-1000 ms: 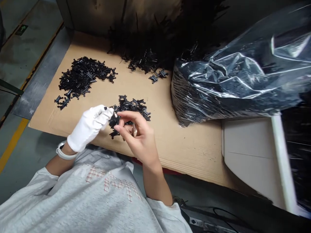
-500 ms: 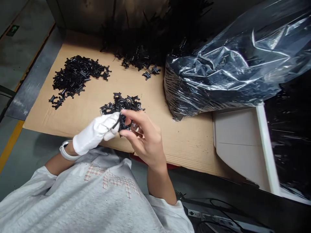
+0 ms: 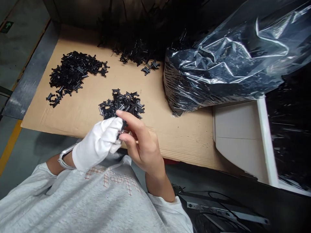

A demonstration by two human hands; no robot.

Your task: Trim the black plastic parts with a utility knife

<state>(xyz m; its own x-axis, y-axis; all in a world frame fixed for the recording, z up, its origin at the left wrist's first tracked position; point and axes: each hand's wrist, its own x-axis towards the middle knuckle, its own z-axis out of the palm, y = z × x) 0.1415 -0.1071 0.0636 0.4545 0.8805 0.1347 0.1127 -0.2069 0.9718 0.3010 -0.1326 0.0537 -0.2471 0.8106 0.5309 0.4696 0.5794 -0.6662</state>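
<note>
Both hands had drawn back toward the chest since a second earlier, off the middle heap and over the near edge of the cardboard sheet [image 3: 175, 136] on the table; gloved left hand [image 3: 98, 145] curled closed, bare right hand [image 3: 141, 144] pinching with thumb and forefinger; both gripped one small black plastic clip [image 3: 122, 127] between them; clip mostly hidden, long axis not readable; middle heap of clips [image 3: 121, 104] lay straight ahead, just beyond the fingertips, right forefinger nearest it; larger heap [image 3: 71, 71] well apart to the far left; plastic bag [image 3: 218, 71] to the right.
</note>
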